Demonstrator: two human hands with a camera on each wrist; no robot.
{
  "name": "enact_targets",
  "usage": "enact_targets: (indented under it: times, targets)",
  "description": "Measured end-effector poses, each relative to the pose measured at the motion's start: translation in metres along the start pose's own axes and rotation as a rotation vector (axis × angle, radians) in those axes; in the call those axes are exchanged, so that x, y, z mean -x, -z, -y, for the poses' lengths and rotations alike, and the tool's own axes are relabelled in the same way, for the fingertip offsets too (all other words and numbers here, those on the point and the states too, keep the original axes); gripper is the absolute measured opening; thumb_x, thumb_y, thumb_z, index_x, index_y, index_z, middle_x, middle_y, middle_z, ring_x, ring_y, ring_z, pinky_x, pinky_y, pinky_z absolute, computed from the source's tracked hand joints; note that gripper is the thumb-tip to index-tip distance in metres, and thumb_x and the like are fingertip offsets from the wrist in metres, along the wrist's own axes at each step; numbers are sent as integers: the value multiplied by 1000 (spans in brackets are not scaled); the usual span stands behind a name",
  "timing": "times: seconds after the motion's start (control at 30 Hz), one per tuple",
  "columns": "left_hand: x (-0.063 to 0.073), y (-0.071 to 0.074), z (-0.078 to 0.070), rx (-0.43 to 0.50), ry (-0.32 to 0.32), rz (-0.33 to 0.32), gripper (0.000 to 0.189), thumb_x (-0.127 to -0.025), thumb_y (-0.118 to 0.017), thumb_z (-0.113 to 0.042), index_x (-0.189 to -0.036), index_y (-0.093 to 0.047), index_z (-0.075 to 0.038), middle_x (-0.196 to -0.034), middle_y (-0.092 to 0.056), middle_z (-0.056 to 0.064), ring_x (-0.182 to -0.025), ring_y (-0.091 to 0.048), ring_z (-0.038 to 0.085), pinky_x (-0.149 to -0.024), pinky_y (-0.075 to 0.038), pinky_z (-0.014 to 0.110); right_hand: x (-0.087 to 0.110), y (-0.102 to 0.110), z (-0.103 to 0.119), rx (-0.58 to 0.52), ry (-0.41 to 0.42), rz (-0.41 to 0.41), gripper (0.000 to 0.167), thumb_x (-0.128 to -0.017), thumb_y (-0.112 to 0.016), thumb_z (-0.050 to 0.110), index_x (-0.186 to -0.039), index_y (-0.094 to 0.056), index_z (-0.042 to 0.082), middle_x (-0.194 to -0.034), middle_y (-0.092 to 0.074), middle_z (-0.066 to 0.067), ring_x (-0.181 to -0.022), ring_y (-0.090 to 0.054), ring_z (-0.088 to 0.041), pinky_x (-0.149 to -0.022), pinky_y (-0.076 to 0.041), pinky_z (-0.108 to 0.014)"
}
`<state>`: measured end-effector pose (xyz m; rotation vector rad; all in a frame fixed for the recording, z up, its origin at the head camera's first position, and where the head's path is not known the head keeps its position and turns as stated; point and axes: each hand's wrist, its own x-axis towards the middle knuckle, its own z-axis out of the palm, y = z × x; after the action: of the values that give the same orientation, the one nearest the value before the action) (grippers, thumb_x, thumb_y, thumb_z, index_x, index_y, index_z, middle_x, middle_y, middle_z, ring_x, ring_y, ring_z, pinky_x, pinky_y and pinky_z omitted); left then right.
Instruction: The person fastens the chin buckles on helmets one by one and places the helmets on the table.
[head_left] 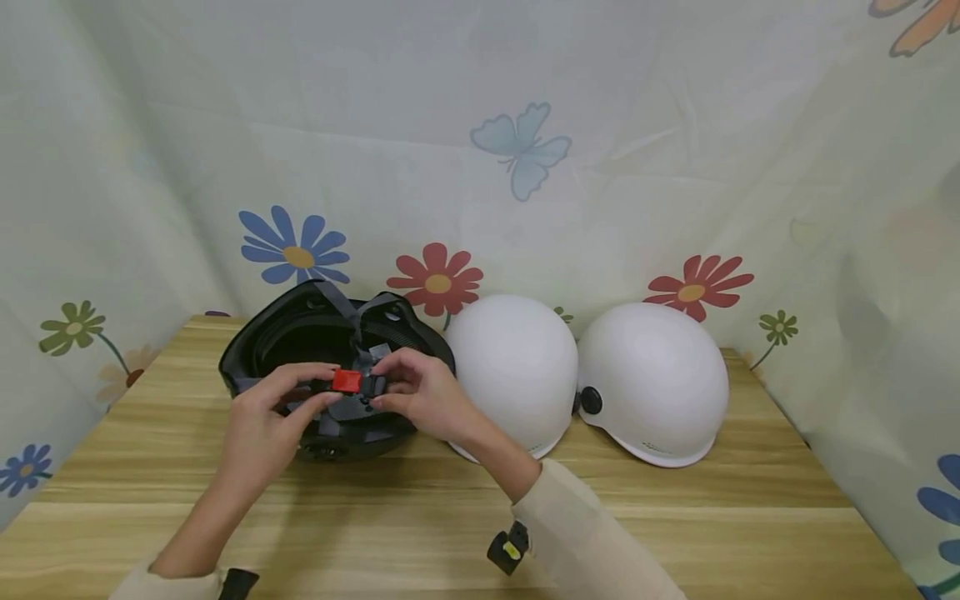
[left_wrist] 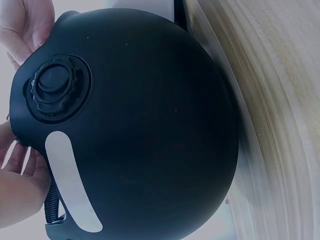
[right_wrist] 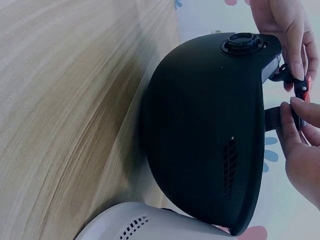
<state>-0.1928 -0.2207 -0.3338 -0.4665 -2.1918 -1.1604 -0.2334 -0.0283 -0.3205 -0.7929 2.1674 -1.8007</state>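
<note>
A black helmet (head_left: 337, 442) lies upside down on the wooden table, its hollow inside facing up. Over its opening, my left hand (head_left: 258, 425) pinches the red part of the chin-strap buckle (head_left: 347, 381) between thumb and fingers. From the other side my right hand (head_left: 427, 396) pinches the buckle's black end, close against the red part. Dark grey straps (head_left: 341, 304) run from the buckle to the helmet rim. In the left wrist view the helmet shell (left_wrist: 150, 120) hides much of both hands. The right wrist view shows the red piece (right_wrist: 307, 89) between the two hands.
Two white helmets (head_left: 513, 375) (head_left: 656, 375) stand dome up, side by side, right of the black one. The nearer white one sits close against the black helmet. A flower-printed curtain (head_left: 600, 208) hangs behind the table (head_left: 420, 533).
</note>
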Motion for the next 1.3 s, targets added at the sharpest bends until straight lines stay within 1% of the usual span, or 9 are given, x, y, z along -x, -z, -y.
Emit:
enact_targets:
  times: [0.1, 0.17, 0.3, 0.47, 0.67, 0.9, 1.03, 1.17, 1.3]
  targets:
    - [0, 0, 0, 19, 4, -2, 35, -68, -73, 9, -99, -68, -6, -97, -65, 5, -89, -54, -3, -75, -42, 6, -1, -2, 0, 9, -5, -4, 27, -80, -64, -8, -106, -55, -4, -103, -56, -15, -83, -63, -20, -78, -50, -23]
    - [0, 1, 0, 28, 8, 0, 35, -69, -72, 9, -99, -69, -7, -97, -65, 5, -89, -53, -3, -74, -42, 6, 1, -4, 7, 16, -17, -6, 26, -81, -63, -9, -105, -55, -6, -103, -56, -16, -84, -63, -23, -78, -50, -23]
    - [0, 1, -1, 27, 8, 22, 34, -69, -72, 9, -99, -69, -8, -97, -65, 4, -88, -54, -3, -71, -42, 6, 2, -7, 8, 19, -22, 6, 26, -81, -61, -10, -106, -54, -7, -104, -56, -18, -86, -63, -27, -77, -50, -22]
    - [1, 1, 1, 37, -10, 34, 35, -68, -73, 9, -98, -70, -9, -96, -65, 4, -88, -55, -2, -69, -43, 7, 0, -10, 2, 40, -2, 17, 25, -82, -63, -5, -106, -55, -4, -104, -57, -14, -84, -64, -19, -76, -50, -21]
    - [1, 3, 3, 31, 20, 66, 34, -70, -73, 7, -100, -68, -9, -98, -65, 3, -88, -54, -3, -69, -44, 7, 1, -6, 0, 45, 16, 33, 27, -82, -64, -2, -108, -57, -1, -103, -59, -12, -84, -62, -12, -78, -49, -21]
    - [3, 11, 11, 18, 75, 131, 29, -75, -71, 2, -101, -66, -8, -102, -62, 5, -91, -50, -5, -70, -43, 6, 1, 9, -5, 96, 112, 66, 30, -82, -65, -1, -112, -57, -3, -108, -59, -16, -100, -58, -28, -83, -47, -24]
    - [6, 18, 19, -14, 82, 149, 26, -77, -71, -1, -102, -67, -9, -102, -61, 5, -91, -49, -7, -69, -42, 5, 4, 23, -10, 96, 97, 55, 30, -84, -63, -1, -113, -56, -5, -108, -58, -16, -99, -57, -27, -81, -48, -24]
    - [9, 23, 26, -38, 89, 159, 23, -79, -70, -3, -101, -67, -9, -102, -61, 3, -92, -49, -7, -70, -42, 5, 7, 36, -12, 90, 68, 40, 30, -84, -62, -3, -113, -55, -6, -108, -57, -17, -99, -57, -30, -81, -49, -25]
    - [11, 29, 31, -57, 103, 181, 26, -81, -69, -8, -106, -66, -12, -107, -59, -2, -97, -46, -7, -73, -40, 5, 8, 46, -14, 117, 65, 28, 30, -84, -62, -2, -113, -56, -7, -109, -57, -19, -101, -55, -34, -80, -49, -24]
